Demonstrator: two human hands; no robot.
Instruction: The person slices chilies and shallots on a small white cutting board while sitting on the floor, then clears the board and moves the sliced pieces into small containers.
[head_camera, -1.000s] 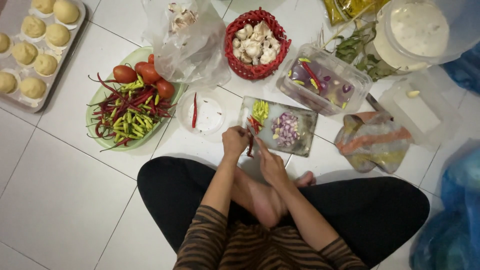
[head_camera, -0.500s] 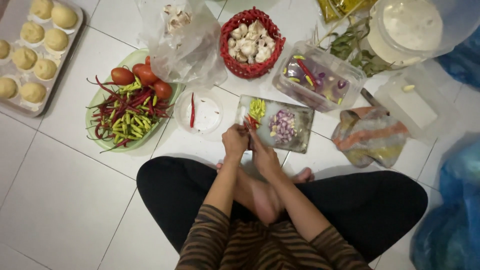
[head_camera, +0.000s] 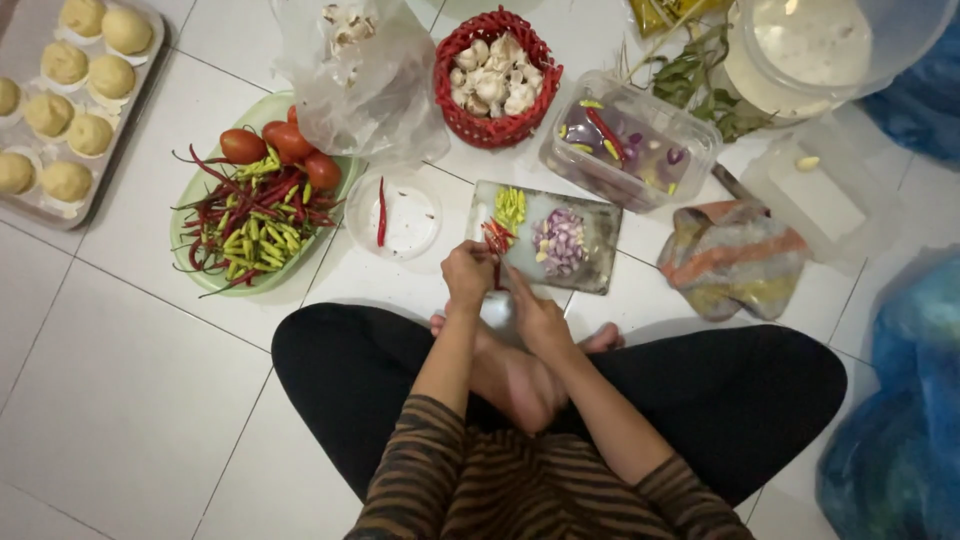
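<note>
White tiled floor, person sitting cross-legged, cutting board (head_camera: 590, 262) just beyond the feet as the landmark. Left hand (head_camera: 468, 272) is closed on a red chilli (head_camera: 493, 240) at the board's near-left corner. Right hand (head_camera: 538, 318) is clenched around what looks like a knife; blade mostly hidden, cannot tell its edge.

Risks, as a judgement: fingers sit close to the cut, so a slip could nick them; the board lies loose on smooth tile and could slide; chilli juice on bare hands could sting.

Packaging:
- clear plastic bag (head_camera: 365, 75) of garlic, beyond-left of the board
- red round basket (head_camera: 497, 130) straight beyond
- clear rectangular tub (head_camera: 628, 140) beyond-right
- blue plastic bags (head_camera: 900, 420) far right
- no labels readable
</note>
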